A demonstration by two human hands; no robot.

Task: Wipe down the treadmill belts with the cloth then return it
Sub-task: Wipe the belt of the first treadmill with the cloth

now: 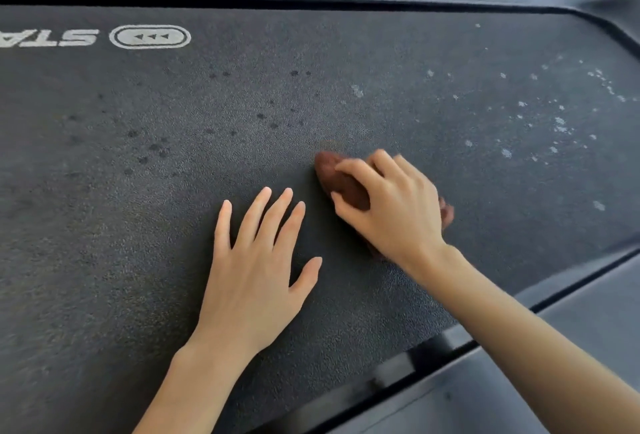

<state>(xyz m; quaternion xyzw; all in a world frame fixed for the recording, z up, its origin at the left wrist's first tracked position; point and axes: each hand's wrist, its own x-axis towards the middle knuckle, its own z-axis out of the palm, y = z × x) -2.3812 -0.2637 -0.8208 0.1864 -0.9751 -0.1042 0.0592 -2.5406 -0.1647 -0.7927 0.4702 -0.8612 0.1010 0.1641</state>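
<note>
My right hand (391, 205) curls its fingers around the brown cloth (341, 182), bunched on the treadmill belt (138, 226) just right of the frame's center. My left hand (258, 260) lies flat on the belt just beside it, fingers straight and spread. Pale specks (557, 125) dot the belt at upper right, dark spots (156, 148) at center left.

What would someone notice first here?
Two bare hands sit mid-frame on the dark treadmill belt: the left hand lies flat with straight fingers, and beside it the right hand grips a bunched brown cloth against the belt. White specks dot the upper right, dark spots spread centre left, and a white logo sits upper left.
</note>
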